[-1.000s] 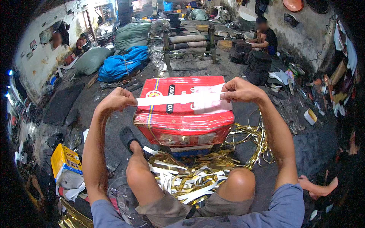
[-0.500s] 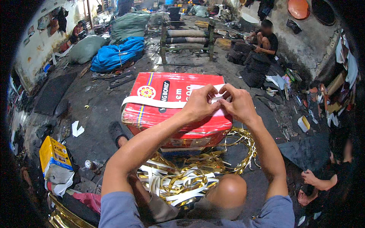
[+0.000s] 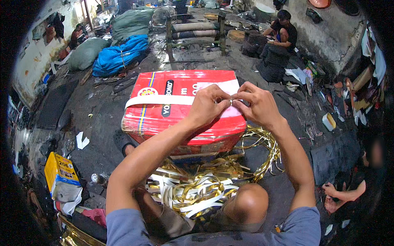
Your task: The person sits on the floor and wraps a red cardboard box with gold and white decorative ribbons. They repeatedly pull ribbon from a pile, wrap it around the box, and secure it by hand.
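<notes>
A wide white strip (image 3: pixel 162 100) runs across the top of a red cardboard box (image 3: pixel 184 131) and hangs over its left edge. My left hand (image 3: pixel 208 105) is closed in a pinch on the strip's right end. Close against it, my right hand (image 3: pixel 260 104) pinches at the same spot, fingertips meeting those of the left. Only a small pale bit of the strip shows between the fingertips; the rest there is hidden. Beneath both hands, a pale pink sheet (image 3: pixel 230 117) lies on the box top.
Tangled gold and white strips (image 3: pixel 201 192) lie between my legs, with a gold coil (image 3: pixel 271 156) to the right. A yellow carton (image 3: pixel 61 170) stands at left. One person (image 3: pixel 283 35) sits far right by black stacks; another person's hand (image 3: pixel 328 189) shows near right. Blue bundle (image 3: pixel 121 55) behind.
My fingertips have drawn together over the strip's end, and less white shows between them. The whole view has shifted slightly, with the box appearing a little further left and higher.
</notes>
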`<control>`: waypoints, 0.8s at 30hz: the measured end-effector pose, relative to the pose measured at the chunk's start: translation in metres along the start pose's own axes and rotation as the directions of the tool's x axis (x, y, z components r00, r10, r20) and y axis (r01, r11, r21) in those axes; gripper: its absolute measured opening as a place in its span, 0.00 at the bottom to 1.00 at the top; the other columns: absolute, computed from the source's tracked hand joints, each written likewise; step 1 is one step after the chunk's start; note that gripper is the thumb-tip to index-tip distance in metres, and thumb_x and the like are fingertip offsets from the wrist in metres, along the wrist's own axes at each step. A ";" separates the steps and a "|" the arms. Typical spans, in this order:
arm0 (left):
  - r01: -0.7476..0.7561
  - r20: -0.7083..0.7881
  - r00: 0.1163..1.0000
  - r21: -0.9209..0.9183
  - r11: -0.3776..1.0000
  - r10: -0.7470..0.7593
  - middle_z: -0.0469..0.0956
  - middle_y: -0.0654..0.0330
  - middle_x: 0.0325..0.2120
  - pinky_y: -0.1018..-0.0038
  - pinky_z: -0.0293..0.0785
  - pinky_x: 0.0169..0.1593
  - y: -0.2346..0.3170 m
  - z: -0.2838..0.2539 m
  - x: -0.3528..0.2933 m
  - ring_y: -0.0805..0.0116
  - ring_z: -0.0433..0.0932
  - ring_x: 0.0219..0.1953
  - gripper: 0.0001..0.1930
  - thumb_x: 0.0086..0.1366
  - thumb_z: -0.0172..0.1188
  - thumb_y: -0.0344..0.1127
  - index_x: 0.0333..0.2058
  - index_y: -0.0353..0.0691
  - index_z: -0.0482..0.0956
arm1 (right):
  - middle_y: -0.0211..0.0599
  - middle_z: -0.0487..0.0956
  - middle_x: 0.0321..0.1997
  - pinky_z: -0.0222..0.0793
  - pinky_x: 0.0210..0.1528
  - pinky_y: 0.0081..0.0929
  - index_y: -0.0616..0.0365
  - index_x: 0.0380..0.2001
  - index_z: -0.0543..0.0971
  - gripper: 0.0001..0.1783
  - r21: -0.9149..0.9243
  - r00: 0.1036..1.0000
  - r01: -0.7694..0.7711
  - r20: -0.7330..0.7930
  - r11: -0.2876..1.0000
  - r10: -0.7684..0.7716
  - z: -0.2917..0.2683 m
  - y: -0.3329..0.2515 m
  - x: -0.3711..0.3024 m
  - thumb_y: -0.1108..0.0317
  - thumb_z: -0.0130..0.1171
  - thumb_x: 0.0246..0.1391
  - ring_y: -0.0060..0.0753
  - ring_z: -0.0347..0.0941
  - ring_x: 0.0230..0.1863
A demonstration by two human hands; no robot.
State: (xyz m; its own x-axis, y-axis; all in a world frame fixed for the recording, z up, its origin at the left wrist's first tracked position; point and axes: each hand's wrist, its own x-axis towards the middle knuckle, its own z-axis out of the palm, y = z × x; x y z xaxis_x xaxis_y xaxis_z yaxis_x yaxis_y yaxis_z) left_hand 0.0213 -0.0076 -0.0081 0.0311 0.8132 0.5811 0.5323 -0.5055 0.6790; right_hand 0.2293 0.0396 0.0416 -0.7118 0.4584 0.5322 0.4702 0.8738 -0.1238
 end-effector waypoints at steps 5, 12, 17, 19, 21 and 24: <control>0.102 0.006 0.995 -0.082 0.991 -0.102 0.84 0.54 0.34 0.69 0.80 0.43 -0.004 -0.001 -0.001 0.65 0.83 0.37 0.07 0.61 0.71 0.30 0.37 0.35 0.89 | 0.38 0.81 0.40 0.80 0.39 0.46 0.54 0.35 0.87 0.08 -0.002 0.998 0.037 0.044 0.999 -0.036 -0.005 -0.005 0.001 0.62 0.66 0.59 0.49 0.83 0.35; 0.130 0.083 0.989 -0.108 0.986 -0.121 0.84 0.53 0.35 0.69 0.80 0.44 -0.004 -0.009 0.000 0.65 0.84 0.38 0.08 0.60 0.71 0.30 0.38 0.33 0.89 | 0.41 0.80 0.41 0.78 0.40 0.49 0.58 0.27 0.81 0.12 -0.009 0.979 0.097 0.181 0.995 -0.094 -0.010 -0.004 0.012 0.61 0.62 0.61 0.51 0.82 0.36; 0.114 0.072 0.991 -0.055 0.992 -0.110 0.83 0.53 0.34 0.69 0.80 0.45 0.001 -0.009 0.000 0.64 0.84 0.39 0.09 0.61 0.72 0.32 0.37 0.34 0.89 | 0.39 0.80 0.43 0.78 0.44 0.41 0.57 0.30 0.84 0.16 0.151 0.987 -0.065 0.154 0.986 0.042 -0.005 0.003 0.009 0.54 0.69 0.57 0.47 0.82 0.41; 0.122 0.083 0.989 -0.030 0.992 -0.119 0.83 0.53 0.34 0.68 0.79 0.45 0.001 -0.010 0.000 0.64 0.83 0.38 0.08 0.61 0.72 0.33 0.37 0.34 0.89 | 0.39 0.80 0.43 0.78 0.45 0.40 0.56 0.32 0.86 0.14 0.222 0.986 -0.156 0.100 0.962 0.136 0.001 -0.002 0.002 0.56 0.70 0.56 0.46 0.82 0.41; 0.137 0.083 0.987 -0.026 0.990 -0.135 0.83 0.53 0.34 0.69 0.78 0.44 0.002 -0.010 -0.003 0.64 0.83 0.38 0.08 0.61 0.71 0.32 0.36 0.35 0.89 | 0.40 0.80 0.42 0.78 0.46 0.40 0.55 0.34 0.88 0.12 0.276 0.977 -0.213 0.052 0.937 0.207 0.010 -0.006 -0.004 0.57 0.70 0.56 0.45 0.82 0.41; 0.134 0.057 0.990 -0.045 0.990 -0.131 0.83 0.53 0.34 0.69 0.78 0.43 0.000 -0.007 -0.006 0.64 0.82 0.37 0.07 0.62 0.71 0.32 0.36 0.35 0.89 | 0.40 0.79 0.40 0.78 0.46 0.40 0.55 0.35 0.88 0.12 0.255 0.980 -0.192 -0.011 0.948 0.201 0.015 -0.008 -0.006 0.58 0.70 0.56 0.45 0.81 0.41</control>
State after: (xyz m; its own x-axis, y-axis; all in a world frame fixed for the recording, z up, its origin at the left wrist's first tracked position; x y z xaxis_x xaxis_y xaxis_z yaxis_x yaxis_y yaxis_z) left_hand 0.0153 -0.0138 -0.0086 0.0093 0.8878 0.4601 0.4929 -0.4044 0.7704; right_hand 0.2226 0.0322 0.0268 -0.5970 0.6229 0.5056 0.4490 0.7817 -0.4328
